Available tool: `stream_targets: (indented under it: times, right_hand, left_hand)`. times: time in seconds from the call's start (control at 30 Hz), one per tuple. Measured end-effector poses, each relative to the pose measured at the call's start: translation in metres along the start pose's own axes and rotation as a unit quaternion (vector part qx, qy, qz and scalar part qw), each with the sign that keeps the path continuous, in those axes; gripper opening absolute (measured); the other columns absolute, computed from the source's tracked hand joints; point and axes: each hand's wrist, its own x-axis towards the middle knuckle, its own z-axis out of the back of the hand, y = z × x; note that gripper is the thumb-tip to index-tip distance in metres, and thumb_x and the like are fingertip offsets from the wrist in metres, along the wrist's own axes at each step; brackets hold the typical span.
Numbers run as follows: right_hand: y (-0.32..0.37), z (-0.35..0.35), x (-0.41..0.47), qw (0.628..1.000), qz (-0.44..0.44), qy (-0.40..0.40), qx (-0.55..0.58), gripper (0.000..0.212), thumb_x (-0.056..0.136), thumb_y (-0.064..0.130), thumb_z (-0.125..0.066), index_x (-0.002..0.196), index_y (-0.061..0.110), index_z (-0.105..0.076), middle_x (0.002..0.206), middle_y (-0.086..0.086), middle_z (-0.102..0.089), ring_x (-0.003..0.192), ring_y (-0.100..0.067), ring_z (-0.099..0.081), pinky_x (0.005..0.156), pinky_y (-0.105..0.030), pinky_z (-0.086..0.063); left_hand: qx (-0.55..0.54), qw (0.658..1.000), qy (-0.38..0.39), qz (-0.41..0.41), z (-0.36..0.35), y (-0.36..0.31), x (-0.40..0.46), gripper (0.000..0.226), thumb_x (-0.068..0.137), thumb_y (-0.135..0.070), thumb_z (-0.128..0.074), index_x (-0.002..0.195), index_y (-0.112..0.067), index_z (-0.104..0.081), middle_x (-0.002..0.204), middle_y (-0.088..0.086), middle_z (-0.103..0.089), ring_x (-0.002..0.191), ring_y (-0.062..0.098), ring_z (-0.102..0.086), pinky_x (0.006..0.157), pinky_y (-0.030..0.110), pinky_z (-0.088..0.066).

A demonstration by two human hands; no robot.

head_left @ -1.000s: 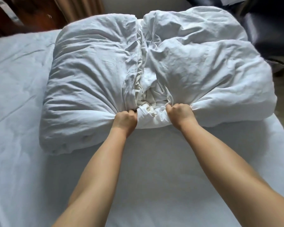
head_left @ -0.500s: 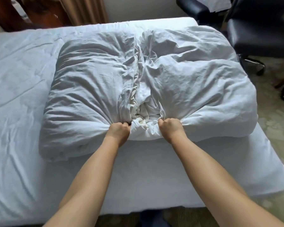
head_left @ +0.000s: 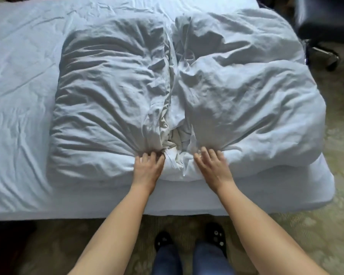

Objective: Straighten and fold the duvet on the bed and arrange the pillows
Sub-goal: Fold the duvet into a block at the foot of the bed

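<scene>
Nearest the camera, two dark slippers (head_left: 190, 238) and blue trouser legs (head_left: 189, 261) stand on a patterned carpet (head_left: 306, 235) just short of the bed (head_left: 18, 116). Both bare forearms reach over the bed's near edge to the duvet (head_left: 187, 92).

The left hand (head_left: 147, 169) lies palm down on the near edge of the duvet, left of its bunched middle. Its fingers are extended and close together, the tips dipping into the gathered creases; it pinches nothing. The right hand (head_left: 213, 167) lies palm down on the same near edge, just right of the bunched middle, with fingers straight and slightly spread. It is a little blurred, so whether the fingertips press the cloth or only touch it cannot be told.

The duvet sits folded in a thick, wrinkled bundle on the right part of the bed, its two puffy halves meeting in a crumpled seam that runs away from the hands. Its right half reaches the bed's right edge.

Left of the duvet the sheet is bare and creased. Beyond the duvet's far right corner stands a black office chair (head_left: 326, 22).
</scene>
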Motion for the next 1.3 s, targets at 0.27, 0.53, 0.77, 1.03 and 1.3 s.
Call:
stream_targets:
  times: [0.27,0.53,0.77,1.03,1.3]
  right_hand:
    - [-0.059,-0.073,-0.071,0.992,-0.034,-0.123,-0.005,0.075,0.082,0.002,-0.049,0.148,0.015,-0.018,0.144,-0.013,-0.029,0.134,-0.028,-0.03,0.119,-0.037,-0.003]
    - [-0.127,-0.122,-0.071,0.997,0.053,-0.053,-0.002,0.138,0.053,-0.005,-0.082,0.151,0.016,0.013,0.158,-0.008,0.019,0.147,-0.022,0.012,0.118,-0.037,0.013]
    - [-0.171,-0.151,-0.023,0.958,0.19,-0.201,-0.072,0.064,0.092,-0.005,-0.026,0.151,0.011,-0.006,0.156,-0.022,-0.012,0.134,-0.032,-0.032,0.119,-0.045,-0.004]
    - [-0.157,-0.102,0.003,0.977,0.16,-0.131,-0.048,0.025,0.073,-0.001,-0.045,0.062,0.015,-0.06,0.052,-0.007,-0.052,0.044,-0.02,-0.05,0.045,-0.023,-0.038]
    - [-0.154,-0.013,-0.03,0.992,0.121,-0.019,0.018,0.027,0.057,0.008,-0.033,0.039,0.016,-0.051,0.038,-0.002,-0.049,0.033,-0.015,-0.05,0.041,-0.014,-0.038]
  left_hand:
    - [-0.077,0.994,0.069,0.045,-0.005,-0.108,0.004,0.126,0.047,-0.015,-0.081,0.146,-0.034,-0.006,0.146,0.013,-0.021,0.133,0.041,-0.024,0.099,0.071,-0.024]
    - [-0.038,0.983,0.143,0.105,-0.016,-0.159,0.046,0.116,0.09,-0.021,-0.058,0.121,-0.04,0.052,0.144,0.008,0.043,0.138,0.04,0.029,0.096,0.08,-0.007]
    - [0.003,0.986,0.094,0.138,-0.032,-0.155,0.071,0.094,0.093,-0.007,-0.042,0.136,-0.042,0.034,0.157,0.013,0.007,0.145,0.04,-0.003,0.09,0.079,-0.027]
    - [-0.005,0.987,0.114,0.114,-0.01,-0.153,0.078,0.071,0.09,-0.005,-0.042,0.142,-0.05,-0.026,0.129,0.012,-0.044,0.107,0.04,-0.049,0.078,0.065,-0.045]
    - [-0.058,0.988,0.106,0.097,0.044,-0.139,0.04,0.061,0.095,-0.012,-0.035,0.141,-0.051,-0.023,0.123,0.011,-0.038,0.114,0.038,-0.042,0.083,0.056,-0.047]
